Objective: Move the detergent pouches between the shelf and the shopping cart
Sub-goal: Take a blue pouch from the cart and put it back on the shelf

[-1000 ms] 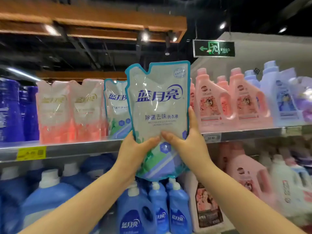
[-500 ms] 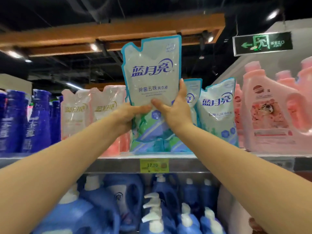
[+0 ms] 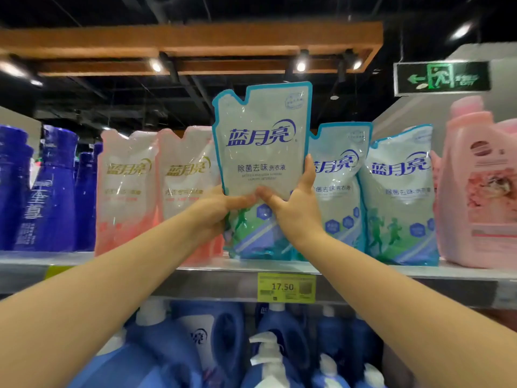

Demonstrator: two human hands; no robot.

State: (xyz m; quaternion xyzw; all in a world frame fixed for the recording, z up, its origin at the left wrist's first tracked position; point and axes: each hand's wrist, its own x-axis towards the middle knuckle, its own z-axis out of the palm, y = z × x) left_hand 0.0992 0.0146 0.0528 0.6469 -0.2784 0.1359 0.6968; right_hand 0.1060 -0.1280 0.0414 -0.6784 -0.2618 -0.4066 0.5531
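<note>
1. Both hands are gripping one blue pouch (image 3: 263,135) at its middle. The left hand (image 3: 215,211) is curling round its left edge, and the right hand (image 3: 296,217) is pinching its right edge.
2. The pouch is standing upright at the shelf (image 3: 195,281) front.
3. Two more pouches (image 3: 400,197) are standing just right of the grip, and pink pouches (image 3: 126,186) just left.
4. I think it is almost placed and only letting go is left. No cart is showing.
5. Both arms are reaching up, nearly straight.

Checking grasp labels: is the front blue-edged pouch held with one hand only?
No: the left hand and the right hand both grip the blue-edged pouch at its middle, thumbs on its front.
</note>
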